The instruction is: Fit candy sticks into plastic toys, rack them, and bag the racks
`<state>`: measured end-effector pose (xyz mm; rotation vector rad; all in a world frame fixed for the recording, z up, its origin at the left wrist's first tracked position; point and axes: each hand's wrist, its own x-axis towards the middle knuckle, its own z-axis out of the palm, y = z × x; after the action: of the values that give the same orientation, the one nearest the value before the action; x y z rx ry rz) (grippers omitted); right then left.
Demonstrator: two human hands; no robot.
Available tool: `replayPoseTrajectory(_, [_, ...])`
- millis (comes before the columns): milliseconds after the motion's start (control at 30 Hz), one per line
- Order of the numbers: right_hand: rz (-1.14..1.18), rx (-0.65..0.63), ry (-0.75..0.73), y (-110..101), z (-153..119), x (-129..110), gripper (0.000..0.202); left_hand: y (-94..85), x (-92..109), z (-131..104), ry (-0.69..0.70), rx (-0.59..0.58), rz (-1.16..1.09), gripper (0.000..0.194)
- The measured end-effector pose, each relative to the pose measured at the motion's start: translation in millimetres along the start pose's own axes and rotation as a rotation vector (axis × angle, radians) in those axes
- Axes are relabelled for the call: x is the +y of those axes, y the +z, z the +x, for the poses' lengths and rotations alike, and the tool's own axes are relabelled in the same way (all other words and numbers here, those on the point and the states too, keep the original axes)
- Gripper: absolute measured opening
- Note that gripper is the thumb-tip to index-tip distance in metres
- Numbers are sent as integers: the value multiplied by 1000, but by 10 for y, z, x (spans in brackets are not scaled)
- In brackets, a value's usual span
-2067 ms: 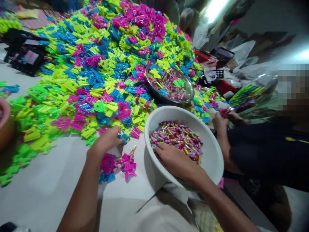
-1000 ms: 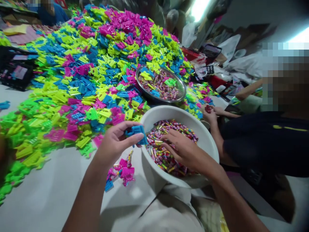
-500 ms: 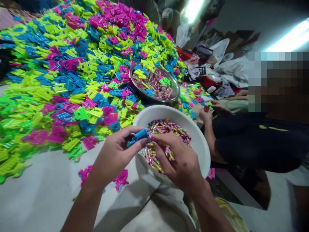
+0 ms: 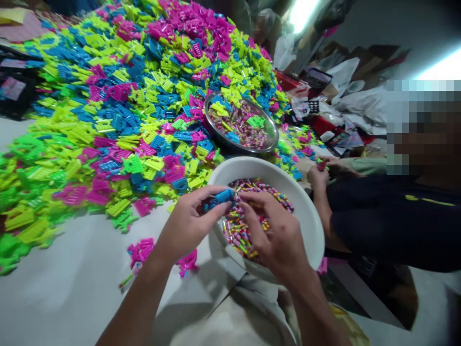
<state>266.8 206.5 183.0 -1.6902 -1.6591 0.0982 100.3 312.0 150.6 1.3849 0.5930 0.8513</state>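
Note:
My left hand (image 4: 196, 218) is closed on a blue plastic piece (image 4: 218, 199), held between thumb and fingers above the near rim of a white bowl (image 4: 309, 226). At the right end of the blue piece, my right hand (image 4: 275, 230) pinches with thumb and forefinger; whatever is between those fingertips is too small to make out. Small striped, multicoloured tubes (image 4: 243, 235) lie in the white bowl under both hands. Behind it, a steel bowl (image 4: 275, 139) holds similar small tubes with a few yellow, green and blue pieces on top.
A large heap of yellow, blue, pink and green plastic pieces (image 4: 126, 110) covers the back and left. Loose pink pieces (image 4: 188, 262) lie near my left forearm. At the right sits a person in a dark shirt (image 4: 389, 221), hands holding something small. Black packaging (image 4: 16, 91) lies far left.
The whole scene has shifted slightly right in the view, showing more at the left edge. Both hands stay together at the blue piece, which now sits deeper in my left hand's fingers.

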Motion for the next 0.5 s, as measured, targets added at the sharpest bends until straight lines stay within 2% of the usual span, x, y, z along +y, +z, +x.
replayPoseTrajectory(100, [215, -108, 131, -62, 40, 85, 20, -73, -25, 18, -31, -81, -50, 26])
replayPoseTrajectory(233, [443, -235, 192, -96, 95, 189, 22, -199, -59, 40, -78, -185, -79, 30])
replayPoseTrajectory(333, [540, -345, 240, -29, 66, 152, 24, -396, -64, 66, -108, -292, -6, 36])
replayPoseTrajectory(400, [509, -412, 249, 49, 23, 68, 22, -620, -82, 69, -107, -225, 182, 43])
replayPoseTrajectory(467, [413, -456, 188, 119, -4, -11, 24, -908, -140, 47, -153, 14, 510, 51])
replayPoseTrajectory(500, [354, -448, 143, 138, -4, -29, 26, -1061, -185, 25, -207, 120, 753, 47])
